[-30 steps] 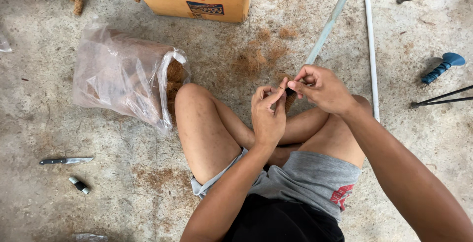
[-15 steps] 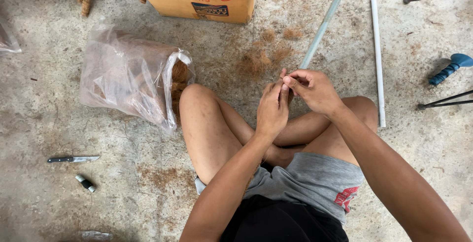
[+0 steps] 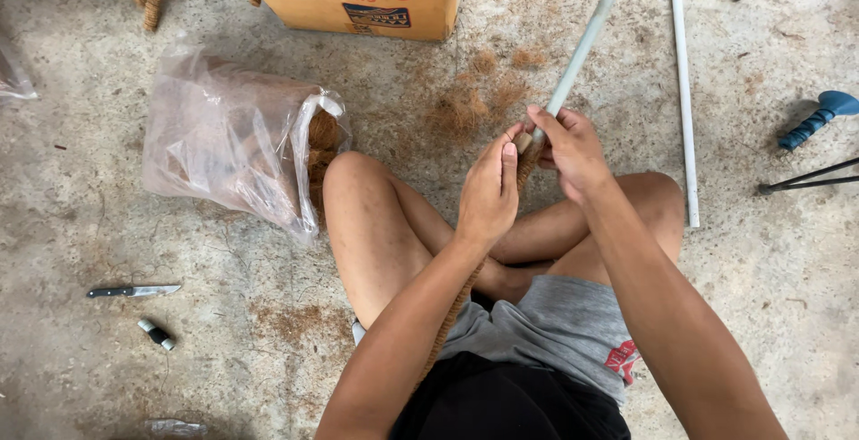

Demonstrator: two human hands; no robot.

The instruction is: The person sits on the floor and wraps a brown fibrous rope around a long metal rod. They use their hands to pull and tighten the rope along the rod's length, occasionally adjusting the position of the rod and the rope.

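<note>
Seated cross-legged, the person's right hand (image 3: 573, 149) closed around a pale grey-green plastic pipe (image 3: 586, 39), which slanted away up-right over the concrete floor (image 3: 179, 333). Their left hand (image 3: 489, 194) pinched a brown coir rope (image 3: 528, 161) against its near end.

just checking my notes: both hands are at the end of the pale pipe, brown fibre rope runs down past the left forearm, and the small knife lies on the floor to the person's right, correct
Not quite. The small knife lies on the floor to the person's left, beyond the left knee, as the head view shows. The rest stands: the left hand and right hand meet at the end of the pale pipe, and the brown fibre rope runs down past the left forearm.
</note>
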